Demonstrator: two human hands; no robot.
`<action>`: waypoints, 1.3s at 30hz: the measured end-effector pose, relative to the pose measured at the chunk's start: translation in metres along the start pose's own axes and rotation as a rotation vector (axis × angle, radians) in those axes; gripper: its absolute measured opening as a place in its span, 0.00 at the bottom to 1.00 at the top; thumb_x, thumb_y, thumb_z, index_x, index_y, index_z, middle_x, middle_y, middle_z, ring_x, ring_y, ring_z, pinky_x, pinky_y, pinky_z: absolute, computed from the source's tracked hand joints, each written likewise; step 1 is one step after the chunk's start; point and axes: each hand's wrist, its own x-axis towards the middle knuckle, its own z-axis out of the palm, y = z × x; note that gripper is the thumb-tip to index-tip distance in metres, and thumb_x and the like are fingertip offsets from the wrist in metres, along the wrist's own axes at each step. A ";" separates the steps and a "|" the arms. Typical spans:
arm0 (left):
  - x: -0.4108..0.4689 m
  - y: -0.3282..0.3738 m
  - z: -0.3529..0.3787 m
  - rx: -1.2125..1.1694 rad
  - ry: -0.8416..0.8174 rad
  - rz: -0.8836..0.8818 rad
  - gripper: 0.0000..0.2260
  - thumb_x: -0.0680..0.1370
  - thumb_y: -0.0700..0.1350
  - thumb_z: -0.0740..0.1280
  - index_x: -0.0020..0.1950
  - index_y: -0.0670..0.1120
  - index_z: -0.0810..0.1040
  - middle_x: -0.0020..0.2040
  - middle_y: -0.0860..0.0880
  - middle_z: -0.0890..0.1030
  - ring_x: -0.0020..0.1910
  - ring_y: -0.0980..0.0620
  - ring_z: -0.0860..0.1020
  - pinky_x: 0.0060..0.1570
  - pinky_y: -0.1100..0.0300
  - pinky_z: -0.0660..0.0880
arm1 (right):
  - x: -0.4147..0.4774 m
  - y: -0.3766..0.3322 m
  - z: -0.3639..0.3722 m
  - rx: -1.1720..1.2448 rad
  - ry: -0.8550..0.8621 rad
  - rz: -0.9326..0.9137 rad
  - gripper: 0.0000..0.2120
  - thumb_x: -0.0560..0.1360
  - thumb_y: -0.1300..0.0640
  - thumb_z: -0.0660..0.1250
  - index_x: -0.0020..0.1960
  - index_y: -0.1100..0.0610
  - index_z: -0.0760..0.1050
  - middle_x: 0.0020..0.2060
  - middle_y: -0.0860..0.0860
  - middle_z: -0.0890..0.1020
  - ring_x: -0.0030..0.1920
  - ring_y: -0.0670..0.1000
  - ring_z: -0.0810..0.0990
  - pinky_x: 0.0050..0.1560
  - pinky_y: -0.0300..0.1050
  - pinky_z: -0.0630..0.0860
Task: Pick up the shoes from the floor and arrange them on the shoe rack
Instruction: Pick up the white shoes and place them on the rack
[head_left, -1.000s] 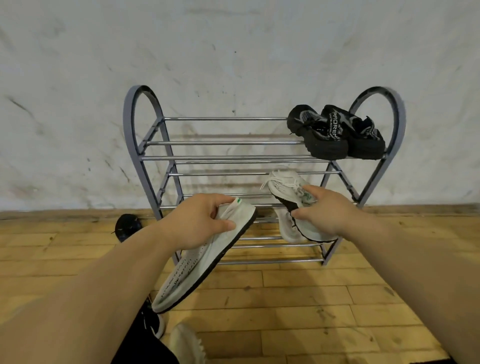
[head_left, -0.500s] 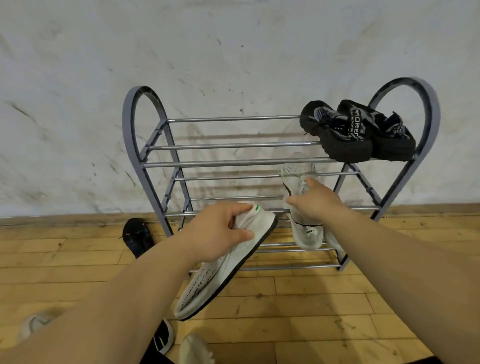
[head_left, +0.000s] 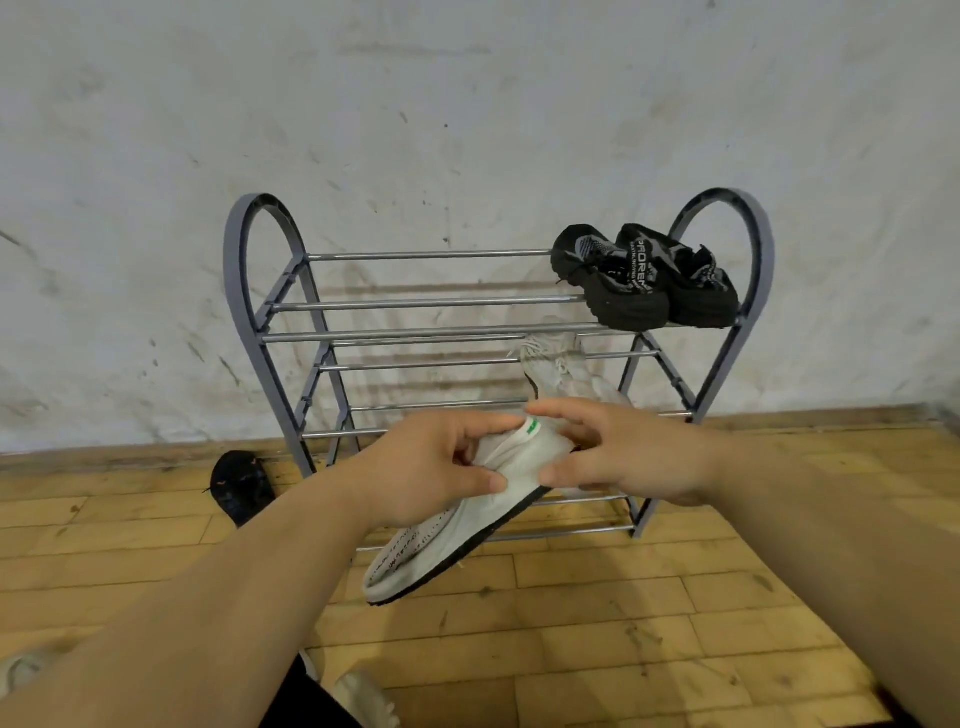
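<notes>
Nearest, bottom edge: pale shoe toe (head_left: 366, 699) on the wooden plank floor (head_left: 597, 613), partly cut off by the frame; beside it a dark shape, too hidden to identify. A blurred pale item (head_left: 23, 670) lies at far left.

Mid-frame: white knit slip-on shoe with black sole edge and green heel tag (head_left: 457, 525), held off the floor, heel raised toward the rack, toe angled down and left. Left hand (head_left: 431, 467): grip clenched on the shoe's heel collar, thumb on the near side, fingers on the far side. Right hand (head_left: 623, 457): fingers spread, thumb and fingertips touching the heel end near the green tag; whether this grip is closed on the shoe cannot be told.

Left of the rack's foot: 1 black shoe (head_left: 241, 486) on the floor, near the wall.

Beyond the hands: grey metal shoe rack with arched end frames and chrome bars (head_left: 415, 304), 3 tiers, against the wall. Middle tier, right side: 1 white lace-up sneaker (head_left: 558, 364), tilted, lower part hidden by the right hand. Top tier, far right: 2 black knit sneakers with white lettering (head_left: 644, 280), side by side, touching.

Farthest: scuffed whitewashed wall (head_left: 467, 114).
</notes>
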 end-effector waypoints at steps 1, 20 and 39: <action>-0.003 0.005 0.002 -0.004 -0.010 0.022 0.27 0.78 0.47 0.75 0.73 0.65 0.73 0.56 0.38 0.82 0.45 0.45 0.81 0.50 0.47 0.79 | -0.004 0.001 0.001 0.028 -0.027 -0.003 0.31 0.75 0.58 0.76 0.70 0.38 0.68 0.65 0.48 0.78 0.59 0.48 0.83 0.64 0.51 0.79; -0.031 0.039 0.020 0.142 0.236 -0.238 0.30 0.81 0.61 0.65 0.81 0.61 0.60 0.56 0.41 0.78 0.46 0.49 0.79 0.44 0.59 0.72 | -0.072 0.035 -0.019 -0.131 0.430 -0.253 0.36 0.68 0.60 0.82 0.69 0.36 0.75 0.61 0.39 0.82 0.57 0.40 0.82 0.61 0.42 0.79; 0.041 0.063 0.097 -0.434 0.140 -0.217 0.36 0.75 0.59 0.70 0.81 0.61 0.61 0.73 0.59 0.70 0.71 0.51 0.73 0.74 0.48 0.69 | -0.086 0.088 -0.055 -0.524 0.559 -0.226 0.37 0.66 0.53 0.81 0.70 0.35 0.71 0.65 0.43 0.73 0.65 0.40 0.72 0.60 0.28 0.66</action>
